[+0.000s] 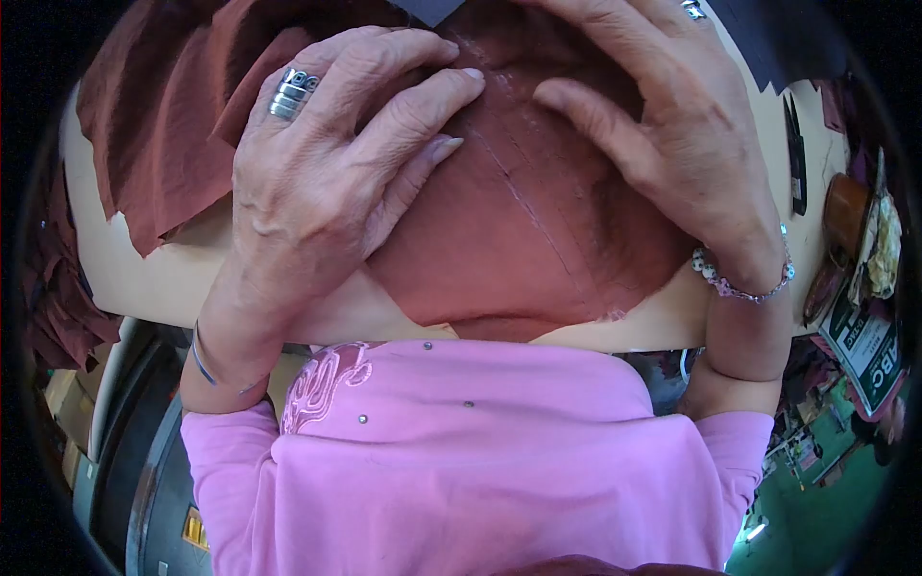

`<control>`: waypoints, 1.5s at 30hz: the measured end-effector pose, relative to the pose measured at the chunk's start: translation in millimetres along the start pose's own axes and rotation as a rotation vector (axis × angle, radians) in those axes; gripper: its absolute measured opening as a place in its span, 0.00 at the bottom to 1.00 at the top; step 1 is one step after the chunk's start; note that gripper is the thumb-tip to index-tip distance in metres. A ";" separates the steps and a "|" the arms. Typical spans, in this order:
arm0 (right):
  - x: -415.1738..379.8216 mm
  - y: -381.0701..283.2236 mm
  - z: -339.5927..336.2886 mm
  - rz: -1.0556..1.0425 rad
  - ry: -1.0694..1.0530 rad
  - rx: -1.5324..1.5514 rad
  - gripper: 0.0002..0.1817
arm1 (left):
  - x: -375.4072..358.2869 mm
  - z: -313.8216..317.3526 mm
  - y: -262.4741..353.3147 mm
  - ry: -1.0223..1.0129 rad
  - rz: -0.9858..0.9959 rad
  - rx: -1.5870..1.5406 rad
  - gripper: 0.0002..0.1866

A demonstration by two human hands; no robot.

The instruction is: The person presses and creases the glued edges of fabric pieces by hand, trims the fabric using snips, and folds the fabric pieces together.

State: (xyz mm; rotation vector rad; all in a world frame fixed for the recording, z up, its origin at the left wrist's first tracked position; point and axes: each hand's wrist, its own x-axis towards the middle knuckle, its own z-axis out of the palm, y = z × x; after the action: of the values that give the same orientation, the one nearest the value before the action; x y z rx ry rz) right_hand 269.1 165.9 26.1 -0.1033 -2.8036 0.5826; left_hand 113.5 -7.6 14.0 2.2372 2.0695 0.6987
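Observation:
A piece of reddish-brown cloth (480,254) lies in front of me, with a pale seam-like line running down its middle. My left hand (331,158) rests on its left part, fingers bent forward beside the line and the thumb apart below them. Farther right, my right hand (687,134) lies on the cloth with its thumb spread from the fingers. Its fingertips run out of view at the top. More brown cloth (182,106) spreads in folds to the left of my left hand.
The pale table (163,283) curves around my front. Dark fabric (783,43) and black scissors or snips (795,154) lie at the right. Near the right edge are a brown object (847,216) and a lettered green-and-white box (860,346). Brown cloth scraps (62,278) hang at far left.

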 end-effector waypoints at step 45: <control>7.5 11.0 27.8 -0.149 0.203 -0.016 0.21 | -4.4 -7.9 -11.6 -0.109 0.005 0.047 0.20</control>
State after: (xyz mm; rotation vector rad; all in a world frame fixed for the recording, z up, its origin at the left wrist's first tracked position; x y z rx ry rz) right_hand 254.2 166.3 -0.8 0.0412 -2.5921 0.4853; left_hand 99.8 -12.6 16.2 2.2502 2.0514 0.5212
